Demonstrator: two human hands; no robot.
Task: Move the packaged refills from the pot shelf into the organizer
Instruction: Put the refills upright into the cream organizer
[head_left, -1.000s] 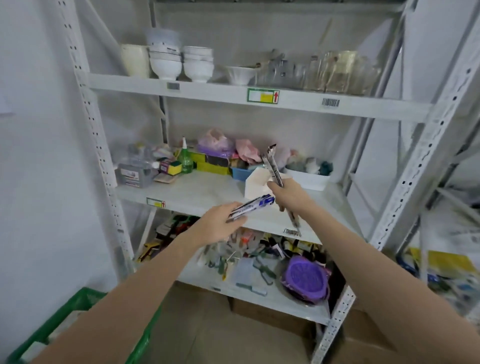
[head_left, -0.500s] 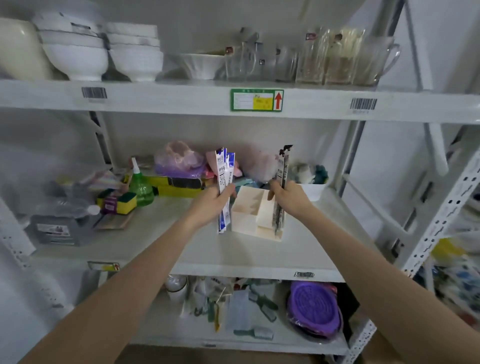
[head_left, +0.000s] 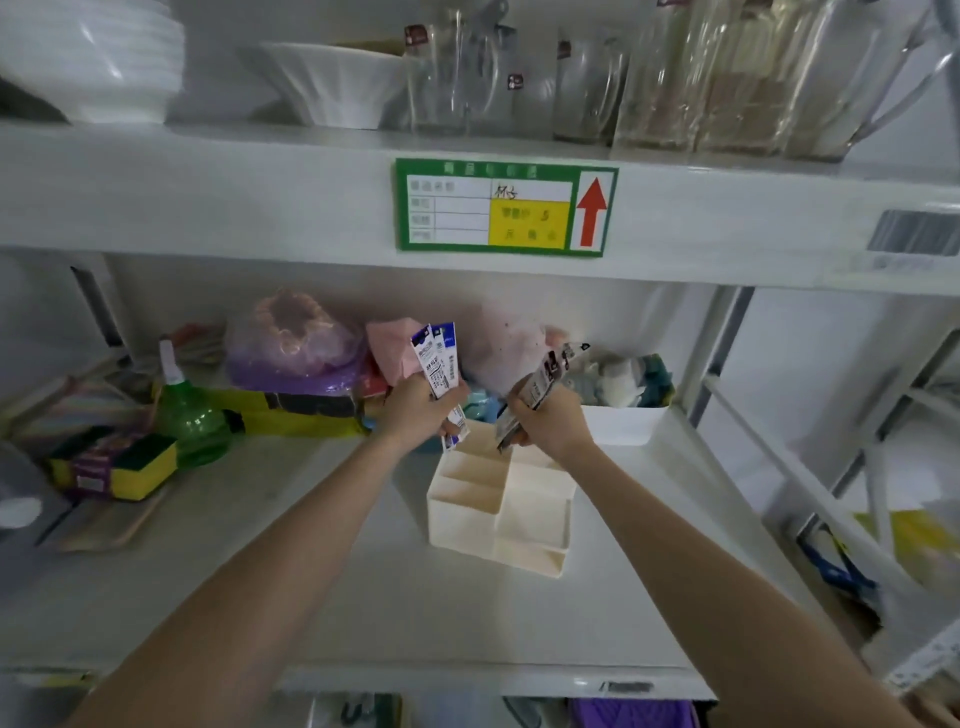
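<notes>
My left hand (head_left: 415, 410) grips blue-and-white packaged refills (head_left: 440, 366) upright above the cream plastic compartmented organizer (head_left: 498, 512); my right hand (head_left: 550, 421) clasps dark packaged refills (head_left: 540, 387), lower ends dipping toward a rear compartment. I judge nothing is released yet.

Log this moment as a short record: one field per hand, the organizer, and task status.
left hand: grips blue-and-white refill packs, lower ends at the organizer's back edge
right hand: grips dark refill packs, tilted, lower ends over the organizer
organizer: cream, compartments look empty, on the middle shelf
status: no pack released yet
</notes>
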